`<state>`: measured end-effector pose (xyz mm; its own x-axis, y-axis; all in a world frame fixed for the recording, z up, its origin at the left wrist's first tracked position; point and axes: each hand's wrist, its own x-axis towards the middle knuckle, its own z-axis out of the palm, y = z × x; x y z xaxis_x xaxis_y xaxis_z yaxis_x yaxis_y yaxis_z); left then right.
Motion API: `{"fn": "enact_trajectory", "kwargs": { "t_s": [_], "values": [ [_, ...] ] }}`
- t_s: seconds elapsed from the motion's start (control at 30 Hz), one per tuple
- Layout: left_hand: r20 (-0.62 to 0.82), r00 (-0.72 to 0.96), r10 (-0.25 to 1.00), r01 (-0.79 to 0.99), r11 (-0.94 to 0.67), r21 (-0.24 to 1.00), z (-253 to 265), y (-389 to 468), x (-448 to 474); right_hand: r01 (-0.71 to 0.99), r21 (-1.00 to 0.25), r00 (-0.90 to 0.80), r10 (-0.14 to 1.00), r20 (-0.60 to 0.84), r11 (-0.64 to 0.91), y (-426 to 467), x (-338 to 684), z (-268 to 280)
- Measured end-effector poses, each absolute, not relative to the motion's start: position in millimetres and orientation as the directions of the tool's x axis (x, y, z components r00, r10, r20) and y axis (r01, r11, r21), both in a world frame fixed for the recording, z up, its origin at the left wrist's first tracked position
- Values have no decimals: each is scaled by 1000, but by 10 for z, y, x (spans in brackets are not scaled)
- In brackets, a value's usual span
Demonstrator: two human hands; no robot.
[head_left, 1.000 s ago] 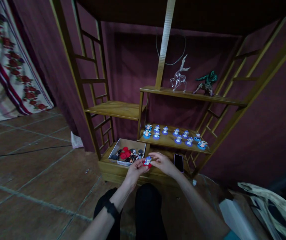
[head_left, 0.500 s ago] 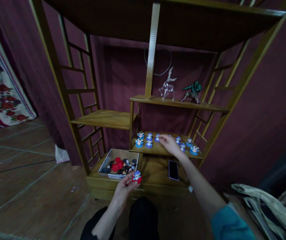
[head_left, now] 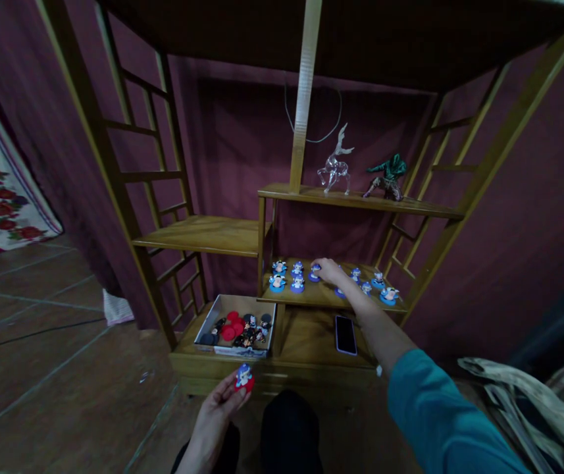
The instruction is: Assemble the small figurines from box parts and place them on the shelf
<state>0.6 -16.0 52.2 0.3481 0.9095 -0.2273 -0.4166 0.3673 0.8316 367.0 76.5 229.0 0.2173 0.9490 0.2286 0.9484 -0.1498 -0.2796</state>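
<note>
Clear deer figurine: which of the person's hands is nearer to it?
Right. The right hand is below the deer figurine, at a purple-based figurine one shelf down; the left hand is farther, lower and to the left, holding a red-based figurine.

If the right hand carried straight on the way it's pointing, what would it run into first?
The right hand would first meet the purple figurine at its fingertips, which it seems to touch already. Beyond that, the neighbouring rear figurine to the left may be next, though depth is unclear.
</note>
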Motion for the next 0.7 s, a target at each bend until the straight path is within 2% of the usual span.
{"fn": "enact_trajectory", "kwargs": {
  "t_s": [0.1,0.27,0.47,0.7],
  "values": [
    [-237,356,904,-428,383,819,441,-166,-42,963,-260,142,959,246,-76,594,3710,2300],
    [-292,352,889,-444,433,785,398,-218,37,969,-244,102,973,208,-49,326,3672,2165],
    [-338,333,880,-440,462,770,478,-287,117,965,-258,107,967,232,-46,282,3605,2100],
    [-285,328,901,-456,415,787,635,-333,135,953,-292,157,959,236,-85,228,3580,2142]
  ]
}}
